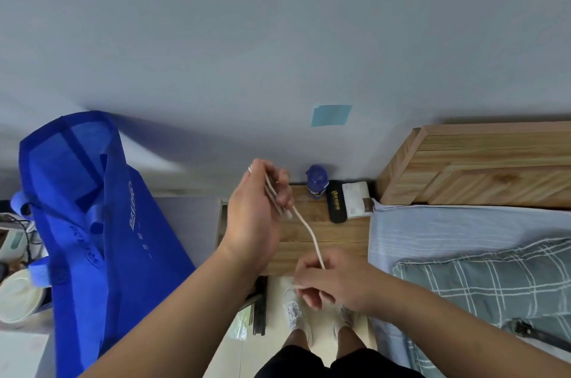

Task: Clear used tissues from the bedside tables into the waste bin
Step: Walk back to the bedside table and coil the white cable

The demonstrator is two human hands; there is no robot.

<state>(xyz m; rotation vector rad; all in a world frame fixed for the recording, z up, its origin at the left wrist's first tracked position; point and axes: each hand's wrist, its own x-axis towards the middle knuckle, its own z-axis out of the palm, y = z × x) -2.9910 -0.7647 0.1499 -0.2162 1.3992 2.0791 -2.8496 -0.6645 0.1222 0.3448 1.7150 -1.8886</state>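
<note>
I stand in front of a wooden bedside table. My left hand is raised over its left side, fingers curled round several loops of a white cord. The cord runs down and to the right into my right hand, which pinches it near the table's front edge. No tissue and no waste bin show in this view.
At the table's back stand a blue bottle, a black case and a white packet. A large blue bag hangs at left. The bed with a wooden headboard and a plaid pillow lies to the right.
</note>
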